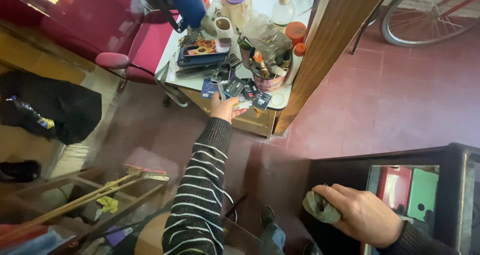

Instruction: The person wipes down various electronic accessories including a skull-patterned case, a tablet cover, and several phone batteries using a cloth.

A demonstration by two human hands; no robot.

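My left hand, in a dark sleeve with white stripes, reaches out to the front edge of a small white table and grips a small dark card-like packet among several similar packets. My right hand rests on the top of a black glass-topped display case at the lower right, closed on a crumpled grey-green cloth.
The table carries phones, a cup, a bucket of tools, bottles and jars. A magenta chair stands left, a wooden post right, a bicycle wheel beyond. Broom handles and a wooden frame lie lower left. Phone cases show under the glass.
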